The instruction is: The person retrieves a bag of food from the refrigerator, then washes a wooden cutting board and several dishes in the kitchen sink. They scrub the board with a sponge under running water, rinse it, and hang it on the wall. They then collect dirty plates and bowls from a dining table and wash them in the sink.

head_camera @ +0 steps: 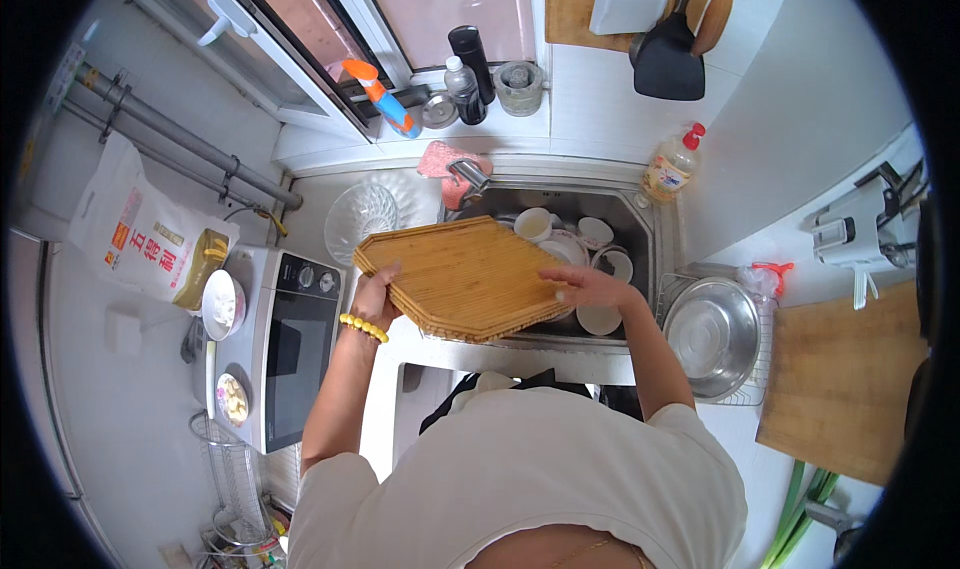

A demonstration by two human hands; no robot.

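Observation:
A hexagonal slatted bamboo tray [465, 273] is held over the front left of the sink. Its layered edge may mean several are stacked. My left hand [377, 297], with a yellow bead bracelet [364, 327] at the wrist, grips its left corner. My right hand [589, 285] is at the right end, fingers spread and lying over the top face; firm contact cannot be made out. Behind and partly under the tray, the steel sink [641, 228] holds several bowls, among them a white one [533, 225]. A pink cloth [454, 168] hangs by the faucet [470, 174].
Left of the sink sits a clear glass bowl [360, 216]. A microwave [304, 359] carries a small bowl [223, 305] and a dish of pale pieces [232, 400]. To the right are a dish soap bottle [670, 165], a steel basin [711, 340] and a wooden cutting board [840, 381].

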